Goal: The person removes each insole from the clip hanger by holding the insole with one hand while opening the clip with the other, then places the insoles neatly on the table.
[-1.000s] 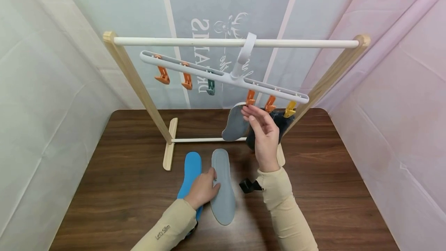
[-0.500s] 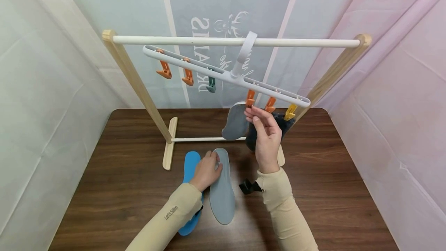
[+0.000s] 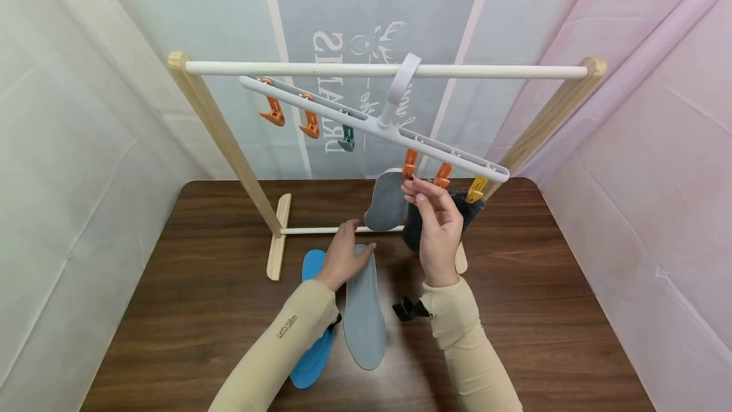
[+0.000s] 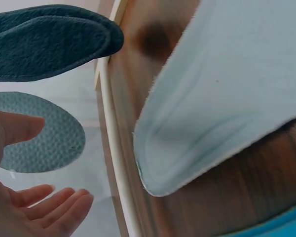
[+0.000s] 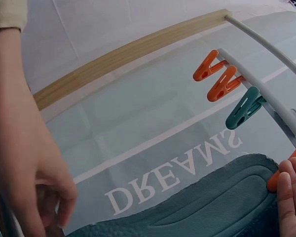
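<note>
My right hand (image 3: 439,227) is raised under the hanger, its fingertips touching the bottom of an orange clip (image 3: 409,163), thumb apart from them. From that clip hangs a grey insole (image 3: 387,202); its dimpled underside shows in the left wrist view. My left hand (image 3: 342,258) reaches forward above the table with fingers and thumb spread and nothing between them. Below it lie a second grey insole (image 3: 365,323) and, partly under the forearm, a blue insole (image 3: 311,361). A dark insole (image 3: 471,208) hangs at the right, partly hidden behind my right hand.
The light grey hanger (image 3: 377,126) hooks over the white rail (image 3: 274,68) of a wooden stand (image 3: 229,151) and tilts down to the right. Two orange clips and a green clip (image 3: 346,138) dangle at its left. A yellow clip (image 3: 476,189) is at its right end.
My left hand has moved forward from between the two lying insoles to the far end of the grey one, its fingers spreading. The hanger's right end dips slightly. My right hand stays by the clip.
</note>
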Tool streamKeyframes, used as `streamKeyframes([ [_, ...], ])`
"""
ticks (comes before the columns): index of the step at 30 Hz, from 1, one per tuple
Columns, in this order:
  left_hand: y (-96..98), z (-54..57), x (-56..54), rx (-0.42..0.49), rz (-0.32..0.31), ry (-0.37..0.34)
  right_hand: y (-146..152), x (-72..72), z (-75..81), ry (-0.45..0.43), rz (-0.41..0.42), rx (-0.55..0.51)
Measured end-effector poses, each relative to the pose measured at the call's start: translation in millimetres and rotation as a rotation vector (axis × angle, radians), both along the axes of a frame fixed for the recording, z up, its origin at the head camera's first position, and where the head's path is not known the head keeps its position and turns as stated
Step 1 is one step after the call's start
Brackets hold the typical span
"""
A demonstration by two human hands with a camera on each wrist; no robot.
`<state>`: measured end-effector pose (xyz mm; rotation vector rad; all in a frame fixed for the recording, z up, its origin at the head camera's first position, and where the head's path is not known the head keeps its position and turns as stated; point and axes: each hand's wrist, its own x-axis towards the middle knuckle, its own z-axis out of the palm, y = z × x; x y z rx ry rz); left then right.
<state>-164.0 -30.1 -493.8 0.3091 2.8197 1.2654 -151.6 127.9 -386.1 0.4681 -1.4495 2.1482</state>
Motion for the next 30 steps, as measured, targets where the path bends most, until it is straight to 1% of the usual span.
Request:
streamKeyframes([
  [3,3.6,5.5,-5.7,0.025,0.001,-0.007,0.5,0.7,2.1,-0.005,-0.007,0.006],
  [6,7.0,8.7,-9.6,0.032,0.0,0.014,0.6,2.2,3.0,-0.014,-0.016,0.016],
  [9,9.8,10.4,-11.9,0.065,-0.002,0.057,0.3,2.9,1.8,-0.021,-0.02,0.021],
  [13,12.2,14.2,-14.2,0.132,-0.017,0.113,0.1,3.0,0.9,-0.015,-0.02,0.018],
  [16,12.7,16.4,-13.6,0.158,-0.022,0.135,0.3,3.0,0.4,-0.005,-0.015,0.013],
  [19,12.2,16.9,-12.1,0.173,-0.018,0.171,0.5,2.4,0.6,0.009,-0.014,0.014],
  [22,10.8,17.0,-10.3,0.193,-0.012,0.185,0.7,1.9,0.8,0.024,-0.017,0.008],
  [27,6.9,16.7,-7.1,0.247,-0.012,0.162,1.5,1.3,1.3,0.031,-0.027,-0.001],
  [30,4.9,15.3,-5.8,0.256,-0.01,0.166,3.2,-0.2,1.9,0.027,-0.042,-0.013],
])
